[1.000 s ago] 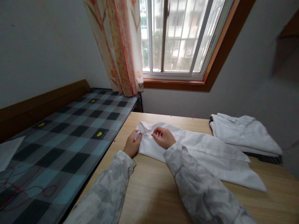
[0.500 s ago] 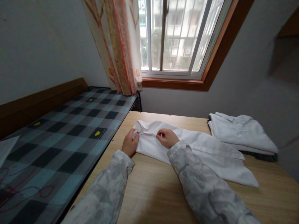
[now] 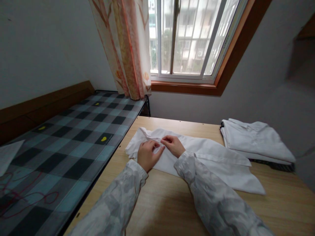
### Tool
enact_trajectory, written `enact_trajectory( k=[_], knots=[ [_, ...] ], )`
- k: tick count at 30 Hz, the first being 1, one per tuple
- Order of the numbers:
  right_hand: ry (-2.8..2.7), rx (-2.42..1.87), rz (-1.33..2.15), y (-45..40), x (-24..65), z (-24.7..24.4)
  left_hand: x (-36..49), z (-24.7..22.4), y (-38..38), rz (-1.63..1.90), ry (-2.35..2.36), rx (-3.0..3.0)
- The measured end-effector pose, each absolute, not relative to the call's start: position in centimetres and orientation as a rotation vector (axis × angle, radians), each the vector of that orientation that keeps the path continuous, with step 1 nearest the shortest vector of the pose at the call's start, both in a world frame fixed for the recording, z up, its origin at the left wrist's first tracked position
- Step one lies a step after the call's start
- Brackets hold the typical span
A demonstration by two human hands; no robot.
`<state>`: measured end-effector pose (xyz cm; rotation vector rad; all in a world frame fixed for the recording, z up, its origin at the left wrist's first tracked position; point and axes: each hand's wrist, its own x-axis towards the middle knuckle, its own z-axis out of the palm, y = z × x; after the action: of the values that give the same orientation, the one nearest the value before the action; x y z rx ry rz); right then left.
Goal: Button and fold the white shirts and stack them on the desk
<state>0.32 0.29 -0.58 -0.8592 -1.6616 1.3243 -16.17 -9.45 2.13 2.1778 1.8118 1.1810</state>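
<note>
A white shirt [image 3: 211,149], folded long and narrow, lies across the wooden table in the head view. Over its left part, my left hand [image 3: 149,154] is curved with thumb and fingers apart, and I see nothing held between them. Close beside it on the right, my right hand [image 3: 173,146] pinches the shirt's raised front edge between thumb and fingertips. The shirt's collar end [image 3: 134,144] lies loose and crumpled to the left of my left hand. My palms and sleeves hide part of the cloth.
A stack of folded white garments [image 3: 256,141] sits on a dark base at the table's [image 3: 157,209] right. To the left stands a bed with a checked cover [image 3: 81,144], bearing paper [image 3: 11,154] and red cord [image 3: 46,196]. A curtain [image 3: 130,49] and window are behind.
My left hand has let go of the shirt's left end and moved right, close to my right hand. The freed end now spreads leftward. My right hand keeps its pinch.
</note>
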Motion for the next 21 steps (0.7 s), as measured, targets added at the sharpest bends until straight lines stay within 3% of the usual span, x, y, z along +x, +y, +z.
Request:
enact_trajectory(
  k=[21],
  knots=[
    [-1.67, -0.918, 1.305, 0.09, 0.62, -0.82, -16.84, 1.49, -8.87, 1.136, 1.583, 2.062]
  ],
)
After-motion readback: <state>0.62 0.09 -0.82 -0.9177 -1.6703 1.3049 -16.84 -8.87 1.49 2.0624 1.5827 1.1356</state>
